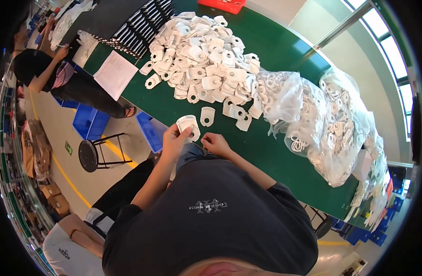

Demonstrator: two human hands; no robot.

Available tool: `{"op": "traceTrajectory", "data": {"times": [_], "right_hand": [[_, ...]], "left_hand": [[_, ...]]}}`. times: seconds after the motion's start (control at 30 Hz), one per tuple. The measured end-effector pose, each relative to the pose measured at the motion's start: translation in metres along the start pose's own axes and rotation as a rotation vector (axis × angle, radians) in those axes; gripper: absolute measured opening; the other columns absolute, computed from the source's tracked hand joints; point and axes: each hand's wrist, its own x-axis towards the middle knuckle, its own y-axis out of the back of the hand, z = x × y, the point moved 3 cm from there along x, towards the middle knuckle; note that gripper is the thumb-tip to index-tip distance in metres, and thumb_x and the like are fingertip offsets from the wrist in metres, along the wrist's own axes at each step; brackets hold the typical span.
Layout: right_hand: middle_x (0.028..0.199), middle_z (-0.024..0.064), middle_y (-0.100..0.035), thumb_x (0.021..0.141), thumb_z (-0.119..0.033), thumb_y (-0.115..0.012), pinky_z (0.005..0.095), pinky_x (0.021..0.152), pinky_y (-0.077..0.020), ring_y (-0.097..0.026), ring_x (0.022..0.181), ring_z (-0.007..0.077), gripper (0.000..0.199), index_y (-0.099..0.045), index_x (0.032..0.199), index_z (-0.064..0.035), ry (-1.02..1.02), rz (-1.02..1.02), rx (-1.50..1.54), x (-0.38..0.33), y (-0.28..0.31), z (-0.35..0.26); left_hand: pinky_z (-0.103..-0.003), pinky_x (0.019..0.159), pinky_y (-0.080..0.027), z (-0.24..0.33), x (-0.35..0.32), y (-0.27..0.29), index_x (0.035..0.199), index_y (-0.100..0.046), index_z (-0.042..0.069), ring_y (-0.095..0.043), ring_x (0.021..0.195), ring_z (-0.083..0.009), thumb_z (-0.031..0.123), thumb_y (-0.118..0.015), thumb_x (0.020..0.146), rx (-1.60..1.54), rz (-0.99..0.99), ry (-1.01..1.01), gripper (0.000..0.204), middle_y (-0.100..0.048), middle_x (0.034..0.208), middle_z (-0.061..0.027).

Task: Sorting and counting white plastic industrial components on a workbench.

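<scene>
My left hand (175,139) is closed on a white plastic part (187,123) with a rounded end and a round hole, held up at the near edge of the green table (160,106). My right hand (216,144) is just to the right, its fingers curled together beside the table edge; whatever they may hold is hidden. One similar loose white part (207,116) lies flat on the table just beyond my hands. Behind it rises a big heap of such white parts (197,57).
Clear plastic bags (307,106) of white rings and parts cover the table's right side. A black stack of trays (135,32) and a paper sheet (115,74) are at the left. A person (40,69) works beyond; a black stool (88,155) and blue bins (90,120) stand below.
</scene>
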Motion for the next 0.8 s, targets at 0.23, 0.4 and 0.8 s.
{"op": "traceTrajectory", "data": {"times": [0.23, 0.4, 0.8], "right_hand": [[0.073, 0.0059, -0.07, 0.096, -0.023, -0.066, 0.0291, 0.056, -0.0519, -0.065, 0.059, 0.0132, 0.021, -0.069, 0.095, -0.0021, -0.067, -0.042, -0.045, -0.002, 0.001, -0.005], [0.072, 0.0067, -0.071, 0.095, -0.024, -0.065, 0.0317, 0.057, -0.0525, -0.067, 0.058, 0.0161, 0.022, -0.07, 0.093, -0.0031, 0.023, -0.014, -0.07, -0.004, 0.002, -0.01], [0.074, 0.0091, -0.073, 0.093, -0.022, -0.066, 0.0323, 0.061, -0.0534, -0.07, 0.064, 0.0173, 0.021, -0.07, 0.094, -0.001, 0.141, 0.034, -0.188, -0.001, -0.003, -0.004]], "left_hand": [[-0.026, 0.078, -0.054, -0.008, -0.002, 0.0, 0.119, -0.068, 0.0, -0.068, 0.086, -0.0102, 0.013, -0.072, 0.096, -0.031, -0.09, 0.017, 0.026, -0.073, 0.101, -0.0042], [-0.028, 0.078, -0.056, -0.019, 0.005, 0.006, 0.12, -0.067, 0.003, -0.069, 0.089, -0.0118, 0.016, -0.068, 0.1, -0.1, 0.024, 0.093, 0.024, -0.073, 0.103, -0.0045], [-0.033, 0.081, -0.056, -0.079, 0.048, 0.051, 0.132, -0.059, 0.015, -0.066, 0.097, -0.0166, 0.012, -0.062, 0.098, -0.35, 0.196, 0.329, 0.034, -0.068, 0.118, -0.0018]]}}
